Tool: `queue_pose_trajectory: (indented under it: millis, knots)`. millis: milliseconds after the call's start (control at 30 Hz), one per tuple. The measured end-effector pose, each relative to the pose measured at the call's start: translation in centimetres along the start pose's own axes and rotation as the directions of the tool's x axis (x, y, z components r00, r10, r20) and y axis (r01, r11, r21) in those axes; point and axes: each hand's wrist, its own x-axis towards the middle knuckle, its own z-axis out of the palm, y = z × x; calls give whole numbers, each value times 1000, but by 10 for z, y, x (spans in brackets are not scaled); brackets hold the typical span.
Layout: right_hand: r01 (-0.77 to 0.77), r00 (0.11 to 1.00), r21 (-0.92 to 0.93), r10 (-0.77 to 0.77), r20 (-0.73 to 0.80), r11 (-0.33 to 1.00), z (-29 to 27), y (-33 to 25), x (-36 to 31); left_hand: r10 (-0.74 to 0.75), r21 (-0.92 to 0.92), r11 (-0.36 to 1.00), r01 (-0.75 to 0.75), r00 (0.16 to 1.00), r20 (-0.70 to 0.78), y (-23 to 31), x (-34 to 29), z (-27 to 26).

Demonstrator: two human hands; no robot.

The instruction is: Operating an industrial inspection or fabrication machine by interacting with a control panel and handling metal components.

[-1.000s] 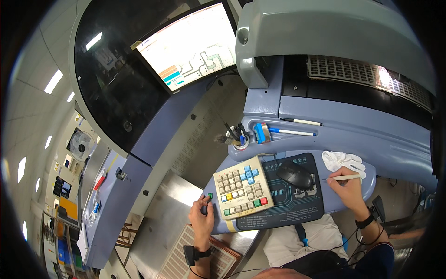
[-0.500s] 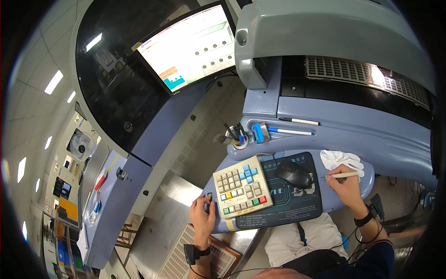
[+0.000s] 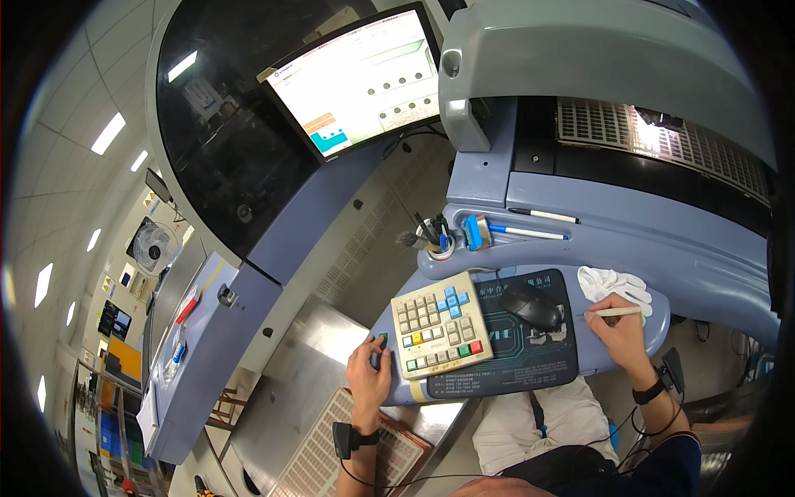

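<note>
A slim pale pen [image 3: 621, 311] is pinched in my right hand [image 3: 619, 331], which rests on the blue-grey console just right of the mouse pad. Beside that hand lies a crumpled white glove [image 3: 614, 286]. My left hand [image 3: 369, 373] is at the console's left edge, its fingers curled round a small dark control that they mostly cover. A small green button [image 3: 383, 338] shows at its fingertips. To the right of this hand sits a beige keypad [image 3: 439, 321] with coloured keys, partly over the black mouse pad [image 3: 530, 364]. A black mouse [image 3: 532, 307] stands on the pad, touched by neither hand.
A lit monitor [image 3: 356, 83] stands beyond the console. Markers [image 3: 530, 233], a blue eraser-like block [image 3: 476, 233] and a cup of brushes and pens [image 3: 439, 246] sit along the ledge. A gridded panel [image 3: 596, 124] lies under the machine's grey cover. Stacked panels [image 3: 331, 447] rest lower left.
The whole view has shifted slightly right. A dark unit and a brighter light now show over the gridded panel under the cover. My right hand keeps its hold on the pen.
</note>
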Motion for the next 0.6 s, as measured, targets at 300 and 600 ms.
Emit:
queue_pose_trajectory:
  millis: [300,600]
  knots:
    - [26,1000,-42,-26,-2,999,-1,-7,-2,12,8,1000,-12,1000,1,-2,-1,1]
    - [-12,1000,-31,12,-9,999,1,-8,-3,26,75,997,-28,999,32,0,1,-1]
